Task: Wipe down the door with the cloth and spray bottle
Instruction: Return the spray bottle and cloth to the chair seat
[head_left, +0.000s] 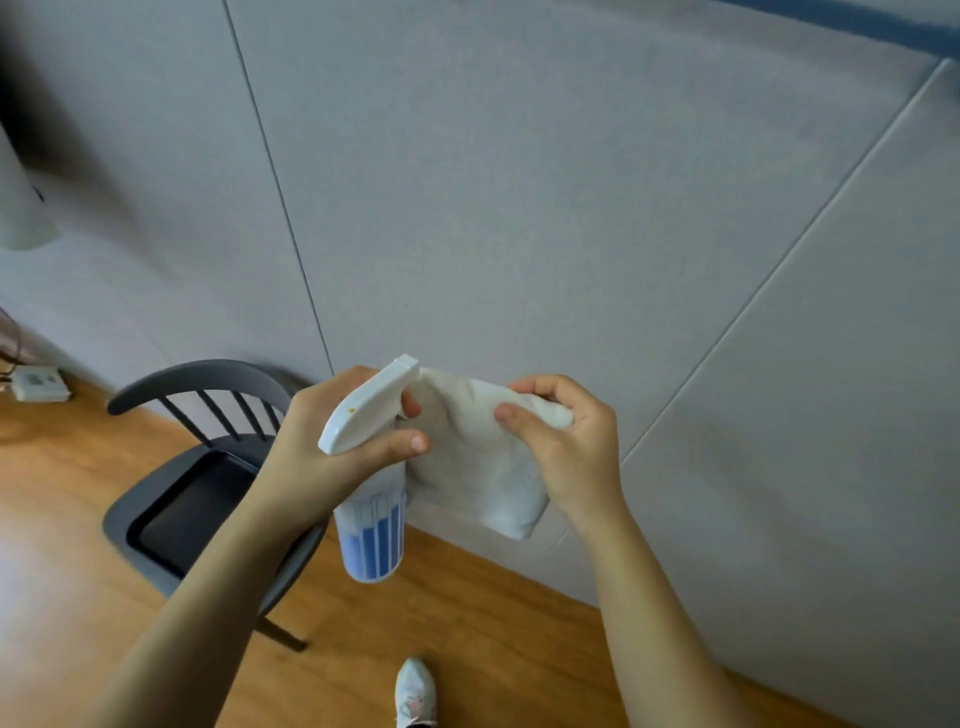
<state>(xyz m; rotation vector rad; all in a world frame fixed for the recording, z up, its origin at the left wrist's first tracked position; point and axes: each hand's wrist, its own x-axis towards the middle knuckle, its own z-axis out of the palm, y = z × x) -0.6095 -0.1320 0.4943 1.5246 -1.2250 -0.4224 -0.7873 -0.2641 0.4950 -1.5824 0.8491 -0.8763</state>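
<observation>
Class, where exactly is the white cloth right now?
In the head view, the white cloth hangs centre-frame, pinched by the right hand, just right of the spray bottle that the left hand grips, before the grey door.

No words, no numbers, no brand anywhere in view. The spray bottle (370, 525) shows only blue and white vertical stripes on its body, with no lettering that can be made out, and its white trigger head carries a tiny orange dot, not a character. The small white box (39, 383) on the floor at far left is too blurred to read.
</observation>
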